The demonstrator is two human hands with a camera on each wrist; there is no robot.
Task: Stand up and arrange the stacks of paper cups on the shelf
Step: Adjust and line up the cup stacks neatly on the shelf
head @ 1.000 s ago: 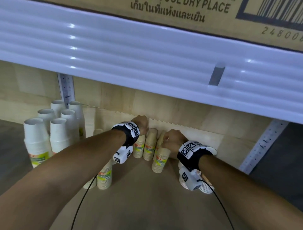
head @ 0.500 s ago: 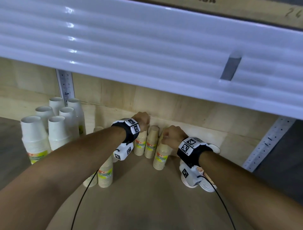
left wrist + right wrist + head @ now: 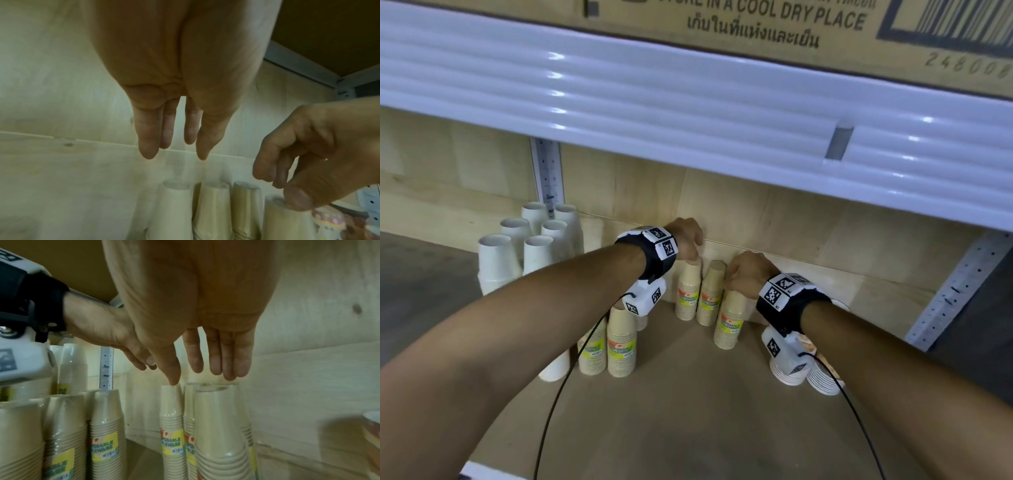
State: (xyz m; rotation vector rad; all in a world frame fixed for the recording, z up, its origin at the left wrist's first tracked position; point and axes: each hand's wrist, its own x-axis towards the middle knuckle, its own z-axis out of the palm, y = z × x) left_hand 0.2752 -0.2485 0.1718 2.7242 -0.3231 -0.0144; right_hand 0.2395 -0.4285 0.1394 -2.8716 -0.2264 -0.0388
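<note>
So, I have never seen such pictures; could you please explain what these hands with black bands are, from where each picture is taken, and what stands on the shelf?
There is no machine here. A person works with bare hands, wearing one camera on the head and a small white camera under each wrist band. The wide picture comes from the head. The other two look along each hand at its fingers.

On the wooden shelf stand wrapped brown cup stacks, white cup stacks at the left and paper plates at the right.

The left hand hangs open above the brown stacks and touches nothing. The right hand touches stack tops with straight fingertips. Neither has a grip on anything.
</note>
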